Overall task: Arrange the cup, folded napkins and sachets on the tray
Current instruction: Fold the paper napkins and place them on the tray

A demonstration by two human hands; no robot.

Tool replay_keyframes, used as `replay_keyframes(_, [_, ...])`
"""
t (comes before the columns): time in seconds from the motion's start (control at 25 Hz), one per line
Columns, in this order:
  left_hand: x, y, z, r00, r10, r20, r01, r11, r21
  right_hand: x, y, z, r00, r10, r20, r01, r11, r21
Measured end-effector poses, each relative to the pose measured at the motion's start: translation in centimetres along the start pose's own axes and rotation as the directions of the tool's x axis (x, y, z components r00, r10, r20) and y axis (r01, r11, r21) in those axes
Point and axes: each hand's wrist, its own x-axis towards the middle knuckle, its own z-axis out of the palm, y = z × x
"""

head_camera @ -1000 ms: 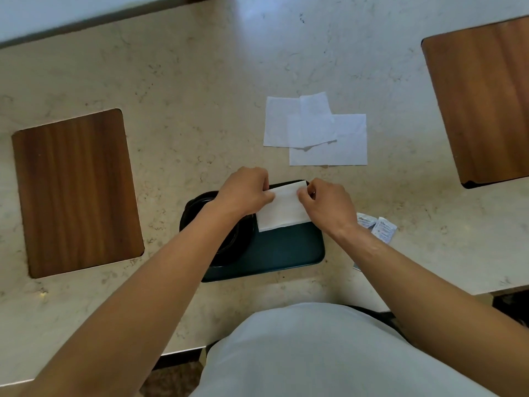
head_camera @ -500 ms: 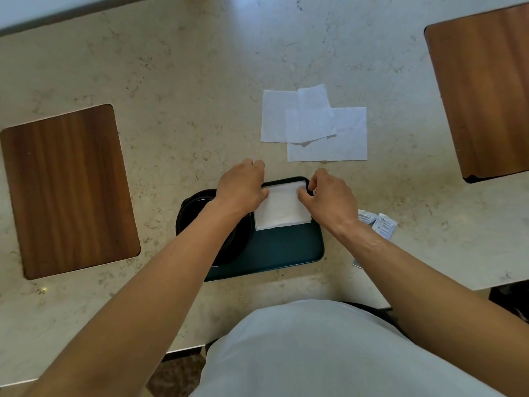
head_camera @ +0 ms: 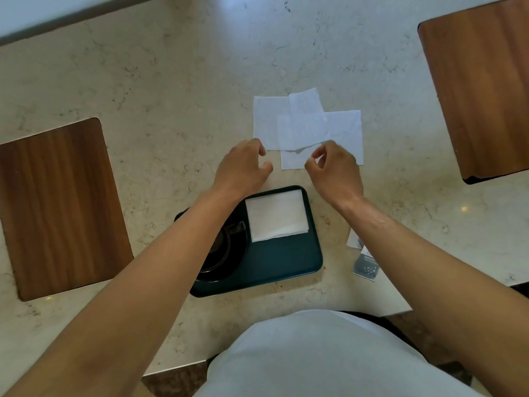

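Cup sat at tray left end, 1 folded napkin beside it. My left hand, right hand hovered loosely curled, empty, at loose napkins. I judged them flimsy; pinch corner. Sachets off tray, right.

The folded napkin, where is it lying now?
In the head view the folded napkin lies in the far right part of the dark tray, right of the cup, nearer than both hands.
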Motion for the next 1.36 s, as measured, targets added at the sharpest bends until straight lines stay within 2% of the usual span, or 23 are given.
replay_keyframes(0.08, [1.6,0.3,-0.1,0.999,0.011,-0.039,-0.01,1.0,0.024,2.4,-0.2,-0.6,0.998,0.013,-0.059,-0.016,0.999,-0.043])
replay_keyframes(0.2, [3.4,0.8,0.0,0.989,0.107,-0.102,-0.096,0.99,0.104,5.6,-0.4,-1.1,0.992,0.033,-0.121,-0.044,0.995,-0.086])
replay_keyframes(0.32, [4.5,1.1,0.5,0.969,0.215,-0.119,-0.196,0.969,0.153,8.3,-0.9,-1.0,0.986,-0.01,-0.165,-0.004,0.996,-0.088])
replay_keyframes(0.44, [5.2,1.3,1.1,0.954,0.26,-0.149,-0.234,0.957,0.17,10.7,-1.9,-0.4,0.978,-0.065,-0.2,0.037,0.989,-0.141])
replay_keyframes(0.56, [6.2,1.3,1.2,0.96,0.22,-0.172,-0.204,0.973,0.104,12.0,-2.7,0.5,0.979,-0.077,-0.189,0.038,0.979,-0.2])
replay_keyframes(0.72, [7.3,1.4,1.0,0.979,0.15,-0.14,-0.146,0.988,0.039,12.4,-2.6,1.2,0.975,-0.06,-0.216,0.031,0.99,-0.137])
replay_keyframes(0.92, [7.5,1.6,0.7,0.987,0.102,-0.126,-0.103,0.995,-0.003,12.0,-2.9,1.0,0.981,-0.091,-0.171,0.081,0.995,-0.062])
replay_keyframes(1.0, [7.2,2.1,0.4,0.986,0.066,-0.151,-0.079,0.994,-0.076,11.3,-3.4,0.6,0.976,-0.132,-0.174,0.132,0.991,-0.009])
replay_keyframes(1.04, [7.0,2.4,0.3,0.987,0.018,-0.159,-0.045,0.985,-0.168,10.7,-3.9,0.3,0.972,-0.154,-0.178,0.162,0.986,0.03])
replay_keyframes(1.08, [6.9,2.8,0.3,0.987,-0.076,-0.139,0.027,0.945,-0.325,10.1,-4.3,0.0,0.969,-0.173,-0.176,0.189,0.979,0.072])
replay_keyframes(1.12, [6.8,3.2,0.1,0.978,-0.199,-0.061,0.137,0.836,-0.532,9.4,-4.8,-0.3,0.967,-0.194,-0.168,0.214,0.97,0.114])
replay_keyframes(1.16, [6.8,3.6,-0.3,0.952,-0.298,0.07,0.254,0.644,-0.722,8.6,-5.3,-0.6,0.965,-0.217,-0.148,0.239,0.959,0.151])
replay_keyframes(1.2, [6.5,3.8,-0.7,0.915,-0.344,0.211,0.347,0.406,-0.845,7.7,-5.6,-0.8,0.961,-0.251,-0.119,0.269,0.947,0.175])
replay_keyframes(1.24, [6.1,4.0,-1.2,0.881,-0.344,0.325,0.404,0.189,-0.895,6.7,-5.8,-1.1,0.951,-0.299,-0.083,0.31,0.932,0.186])
replay_keyframes(1.28, [5.7,4.0,-1.5,0.857,-0.323,0.403,0.437,0.038,-0.899,5.7,-5.9,-1.3,0.933,-0.356,-0.044,0.358,0.914,0.189])
replay_keyframes(1.36, [4.6,3.9,-2.2,0.848,-0.249,0.468,0.456,-0.106,-0.883,3.6,-5.8,-1.9,0.886,-0.462,0.026,0.451,0.876,0.172])
